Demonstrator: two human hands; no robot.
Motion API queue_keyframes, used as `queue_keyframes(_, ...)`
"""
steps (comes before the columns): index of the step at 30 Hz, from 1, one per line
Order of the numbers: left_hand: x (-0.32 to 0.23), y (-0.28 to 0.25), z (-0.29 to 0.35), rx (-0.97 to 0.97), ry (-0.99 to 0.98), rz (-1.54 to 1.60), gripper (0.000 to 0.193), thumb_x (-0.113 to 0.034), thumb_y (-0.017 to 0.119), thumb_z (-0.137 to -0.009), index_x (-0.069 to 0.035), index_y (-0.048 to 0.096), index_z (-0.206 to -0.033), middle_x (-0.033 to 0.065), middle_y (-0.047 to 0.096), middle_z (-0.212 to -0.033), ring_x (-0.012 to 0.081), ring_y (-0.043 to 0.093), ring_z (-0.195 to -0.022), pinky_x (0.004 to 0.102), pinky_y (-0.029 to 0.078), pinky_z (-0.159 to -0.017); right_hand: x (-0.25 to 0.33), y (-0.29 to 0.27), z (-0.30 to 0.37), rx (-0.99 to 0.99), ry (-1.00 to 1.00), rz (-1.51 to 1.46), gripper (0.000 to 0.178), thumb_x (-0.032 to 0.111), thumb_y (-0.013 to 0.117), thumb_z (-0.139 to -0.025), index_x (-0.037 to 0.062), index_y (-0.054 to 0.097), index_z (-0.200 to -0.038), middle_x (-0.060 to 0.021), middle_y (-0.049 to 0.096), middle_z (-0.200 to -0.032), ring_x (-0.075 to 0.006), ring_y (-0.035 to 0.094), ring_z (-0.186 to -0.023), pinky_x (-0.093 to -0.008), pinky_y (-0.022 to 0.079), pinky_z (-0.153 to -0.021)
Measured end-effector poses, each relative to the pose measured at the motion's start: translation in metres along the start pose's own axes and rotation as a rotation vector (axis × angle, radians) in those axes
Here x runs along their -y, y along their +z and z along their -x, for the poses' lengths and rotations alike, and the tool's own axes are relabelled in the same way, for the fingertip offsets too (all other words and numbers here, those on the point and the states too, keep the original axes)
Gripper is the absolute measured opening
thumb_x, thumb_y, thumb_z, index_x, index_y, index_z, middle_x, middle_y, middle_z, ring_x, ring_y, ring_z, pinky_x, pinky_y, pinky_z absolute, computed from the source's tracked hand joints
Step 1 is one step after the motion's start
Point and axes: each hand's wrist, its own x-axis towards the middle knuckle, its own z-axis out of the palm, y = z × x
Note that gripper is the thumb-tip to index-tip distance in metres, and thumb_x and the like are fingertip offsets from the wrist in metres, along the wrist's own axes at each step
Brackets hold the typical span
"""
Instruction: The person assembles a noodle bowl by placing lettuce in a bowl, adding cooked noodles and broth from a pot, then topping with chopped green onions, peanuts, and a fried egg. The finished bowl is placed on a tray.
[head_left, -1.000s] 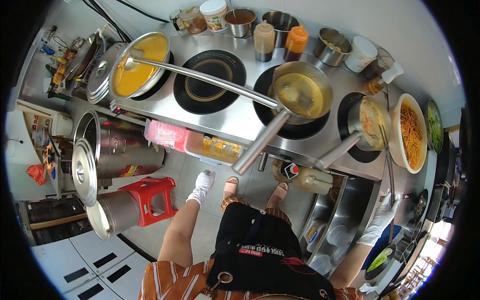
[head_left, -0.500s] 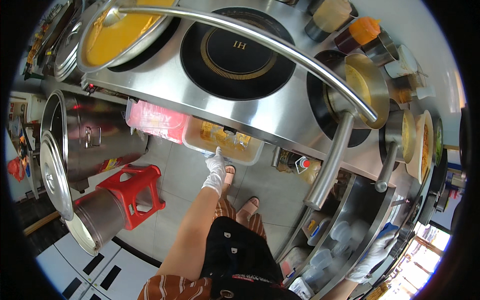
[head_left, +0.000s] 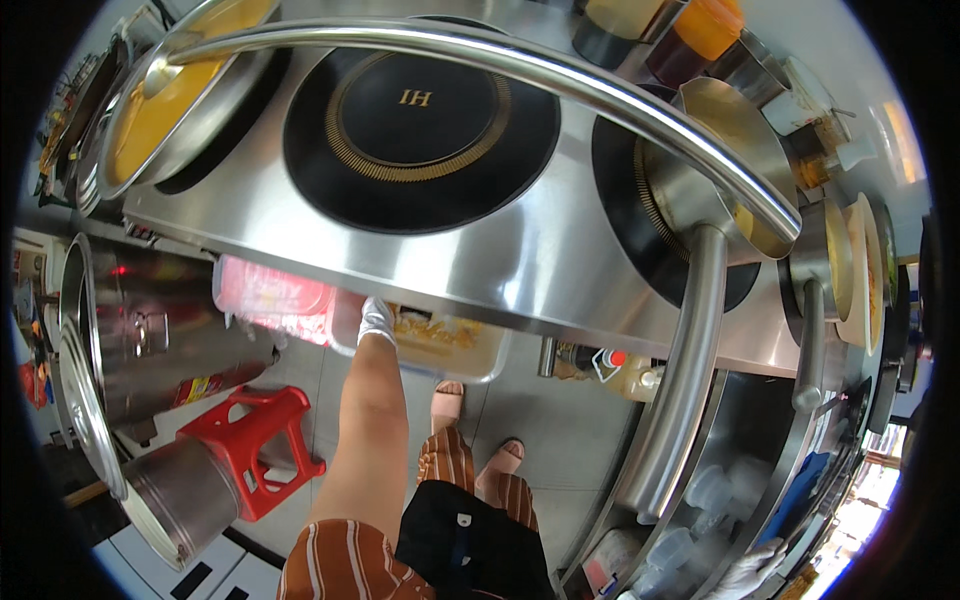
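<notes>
Under the counter's front edge, my white-gloved left hand [head_left: 376, 321] reaches to the left side of a translucent plastic bin [head_left: 485, 362] with yellowish pieces inside. Its fingertips are partly hidden and too unclear to show a grip. Right beside that bin sits another translucent container [head_left: 275, 303] with pink contents. At the lower right, my right hand [head_left: 752, 571], also in a white glove, rests by the edge of a metal worktop with its fingers stretched out. A blue item [head_left: 797, 492] lies just beyond it.
A metal counter [head_left: 440, 265] carries black induction hobs [head_left: 420, 120], a wide pan of yellow liquid [head_left: 160, 130] and long-handled pots [head_left: 708, 290]. On the left stand a large steel pot [head_left: 170, 330] and a red stool [head_left: 255, 450]. Bottles [head_left: 620, 372] stand below the counter.
My left hand has moved left and farther in under the counter edge. My right hand has drawn back toward the lower edge, away from the blue item. The view has come closer to the counter.
</notes>
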Motion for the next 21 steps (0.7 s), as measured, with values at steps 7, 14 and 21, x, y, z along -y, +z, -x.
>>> queue_keyframes(7, 0.01, 0.02, -0.028, -0.07, 0.04, 0.24, 0.044, -0.018, 0.076, -0.076, 0.006, 0.058, -0.108, 0.0121, 0.066, -0.094, 0.0206, 0.063, -0.073, 0.0353, 0.052, -0.064, -0.03, 0.027, 0.011, -0.285, -0.244, 0.067, 0.021, 0.011, 0.056, -0.092, -0.001, 0.061, -0.11, -0.009, 0.062, -0.109, -0.0156, 0.059, -0.097, -0.0269, 0.051, -0.083)
queue_keyframes(14, 0.016, 0.045, -0.031, -0.124, 0.113, 0.39, 0.044, -0.018, 0.076, -0.076, 0.006, 0.059, -0.108, 0.0117, 0.066, -0.094, 0.0205, 0.063, -0.073, 0.0351, 0.052, -0.064, -0.01, 0.006, 0.017, -0.509, -0.439, 0.287, 0.015, 0.006, 0.064, -0.086, 0.0017, 0.065, -0.1, -0.003, 0.066, -0.095, -0.009, 0.062, -0.084, -0.0201, 0.051, -0.074)
queue_keyframes(21, 0.017, 0.06, -0.042, -0.147, 0.152, 0.502, 0.043, -0.017, 0.076, -0.076, 0.005, 0.059, -0.108, 0.0113, 0.066, -0.094, 0.0204, 0.063, -0.073, 0.035, 0.052, -0.064, -0.047, 0.041, 0.001, -0.487, -0.368, -0.104, 0.007, 0.009, 0.071, -0.083, 0.007, 0.065, -0.083, 0.005, 0.061, -0.074, -0.0033, 0.055, -0.066, -0.0164, 0.047, -0.062)
